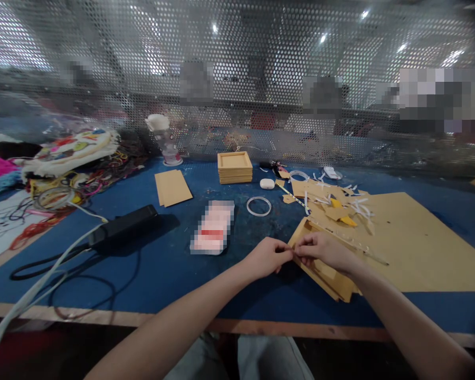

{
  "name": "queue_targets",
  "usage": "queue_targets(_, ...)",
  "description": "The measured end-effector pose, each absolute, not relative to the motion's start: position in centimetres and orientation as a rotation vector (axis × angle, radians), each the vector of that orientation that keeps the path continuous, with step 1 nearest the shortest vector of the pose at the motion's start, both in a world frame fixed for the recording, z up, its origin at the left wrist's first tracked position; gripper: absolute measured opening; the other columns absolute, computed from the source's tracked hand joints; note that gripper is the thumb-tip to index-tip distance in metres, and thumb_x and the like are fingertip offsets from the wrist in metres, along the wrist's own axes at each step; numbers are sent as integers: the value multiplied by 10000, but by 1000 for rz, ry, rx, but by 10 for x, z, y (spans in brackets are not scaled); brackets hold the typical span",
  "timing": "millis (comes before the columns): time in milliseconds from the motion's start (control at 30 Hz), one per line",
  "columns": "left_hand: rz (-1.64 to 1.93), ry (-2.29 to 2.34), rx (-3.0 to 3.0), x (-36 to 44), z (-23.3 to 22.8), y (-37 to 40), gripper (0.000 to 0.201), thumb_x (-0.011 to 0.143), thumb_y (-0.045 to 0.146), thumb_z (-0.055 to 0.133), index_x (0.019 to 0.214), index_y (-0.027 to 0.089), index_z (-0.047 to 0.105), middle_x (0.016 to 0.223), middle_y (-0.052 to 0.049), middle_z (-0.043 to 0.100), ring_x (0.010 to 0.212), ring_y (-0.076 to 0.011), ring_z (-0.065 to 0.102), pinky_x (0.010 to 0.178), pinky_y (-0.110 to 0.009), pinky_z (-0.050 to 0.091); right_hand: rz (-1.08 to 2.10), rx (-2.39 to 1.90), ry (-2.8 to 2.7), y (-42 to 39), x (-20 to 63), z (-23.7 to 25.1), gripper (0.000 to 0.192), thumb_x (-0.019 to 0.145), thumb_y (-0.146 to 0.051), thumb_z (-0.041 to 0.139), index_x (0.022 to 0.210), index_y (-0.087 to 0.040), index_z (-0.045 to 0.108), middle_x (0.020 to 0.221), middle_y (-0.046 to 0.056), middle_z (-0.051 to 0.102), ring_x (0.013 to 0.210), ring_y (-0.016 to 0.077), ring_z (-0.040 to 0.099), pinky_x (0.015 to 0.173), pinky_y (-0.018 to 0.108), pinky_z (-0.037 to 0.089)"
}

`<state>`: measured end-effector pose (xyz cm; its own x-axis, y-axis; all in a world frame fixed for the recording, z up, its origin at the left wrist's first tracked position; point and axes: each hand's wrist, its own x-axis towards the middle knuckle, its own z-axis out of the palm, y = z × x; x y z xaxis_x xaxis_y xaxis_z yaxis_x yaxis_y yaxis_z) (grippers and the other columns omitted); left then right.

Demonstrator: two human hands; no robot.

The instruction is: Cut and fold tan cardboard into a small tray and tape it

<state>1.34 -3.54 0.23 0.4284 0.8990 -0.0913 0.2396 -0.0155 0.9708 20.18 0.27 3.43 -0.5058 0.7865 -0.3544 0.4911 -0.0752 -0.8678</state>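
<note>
A shallow cardboard tray point(319, 282) lies tilted at the right front of the table, its raised walls folded up. At its left wall my left hand point(267, 257) is closed, thumb and index fingertips pinching the edge. My right hand point(324, 250) reaches over the tray, fingers curled and pinched close to the left fingertips. Whatever is between the right fingertips is too small to make out. Behind the tray, cardboard scraps point(336, 211) and curled white strips lie heaped on a large brown cardboard sheet point(415, 243).
Stacked cardboard trays point(235, 174) stand at the back. Cardboard pieces point(173, 187), a phone point(214, 227), a tape roll point(258, 206), a white earbud case point(267, 183) and a black power strip point(122, 227) with cables lie about. Yarn heaps point(71, 158) fill the left; perforated metal point(237, 79) closes the back.
</note>
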Motion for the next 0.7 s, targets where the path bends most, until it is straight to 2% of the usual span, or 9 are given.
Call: queue_targets(700,649,1026,1514,11,12,-37,276,791,318,533,760,97,694,421,56,434,402,-73,380,431,-191,283,1613,-1399,-1938,0,202,38,147,711,-321,659,660,-183,658,582,0,619,555,130,578,566,252,457)
